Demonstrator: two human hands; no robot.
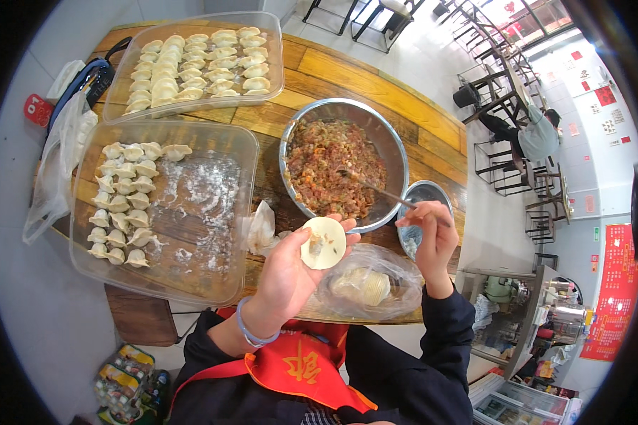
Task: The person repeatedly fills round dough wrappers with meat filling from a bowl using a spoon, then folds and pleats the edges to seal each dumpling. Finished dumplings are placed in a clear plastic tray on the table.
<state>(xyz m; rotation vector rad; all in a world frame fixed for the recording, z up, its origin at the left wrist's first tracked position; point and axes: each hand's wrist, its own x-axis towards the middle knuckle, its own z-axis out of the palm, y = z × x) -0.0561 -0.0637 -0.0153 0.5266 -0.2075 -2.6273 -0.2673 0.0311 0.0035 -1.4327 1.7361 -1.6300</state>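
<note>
On the fingers of my left hand (pixel 284 279) lies a round dumpling wrapper (pixel 332 249), its middle smeared with a little filling. My right hand (pixel 433 234) grips the handle of a thin metal utensil (pixel 385 192); the far end rests in the minced filling (pixel 335 164). That filling sits in a large steel bowl (pixel 399 138) beyond both hands. Below the bowl, a clear plastic bag (pixel 404 297) holds a stack of wrappers (pixel 364 286). A smaller metal bowl (pixel 428 187) stands beside the large one, partly behind my right hand.
At the left, a floured plastic tray (pixel 202 234) holds rows of folded dumplings (pixel 119 207). Behind it, another plastic tray (pixel 276 58) carries more dumplings (pixel 165 74). A crumpled plastic bag (pixel 260 228) lies beside my left hand. Across the room, a person (pixel 539 133) sits among tables and stools.
</note>
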